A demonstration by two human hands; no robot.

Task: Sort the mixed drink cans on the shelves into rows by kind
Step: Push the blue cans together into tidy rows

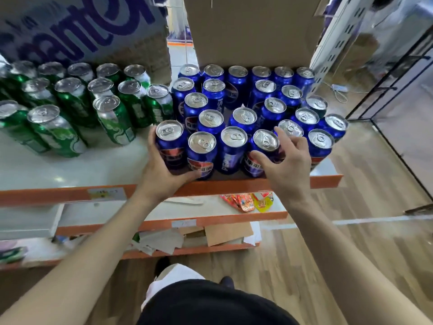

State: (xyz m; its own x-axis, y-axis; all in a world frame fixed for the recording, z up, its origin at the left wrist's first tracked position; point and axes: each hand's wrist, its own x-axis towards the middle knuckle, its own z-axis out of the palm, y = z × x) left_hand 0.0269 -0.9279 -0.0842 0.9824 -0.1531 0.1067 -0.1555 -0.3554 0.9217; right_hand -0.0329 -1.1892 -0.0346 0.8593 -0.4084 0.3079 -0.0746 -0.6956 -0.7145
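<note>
The top shelf, white with an orange front edge, carries two groups of cans standing upright. The green cans fill its left part in rough rows. The blue cans crowd its right part, reaching from the front edge back to a brown cardboard box that stands behind them. The two groups meet near the middle of the shelf, where green and blue cans stand just beside each other.

The left hand grips the end blue can of the front row, with the thumb up the can's left side and the fingers curled round its lower front. This can stands beside the next blue can in the row.

The right hand is curved round another front-row blue can, three places to the right. Its thumb lies on the label and its forefinger reaches up past the rim, pinching the can between them.

On the lower shelf, colourful snack packets lie below the blue cans. Scraps of cardboard lie on the shelf beneath that.
</note>
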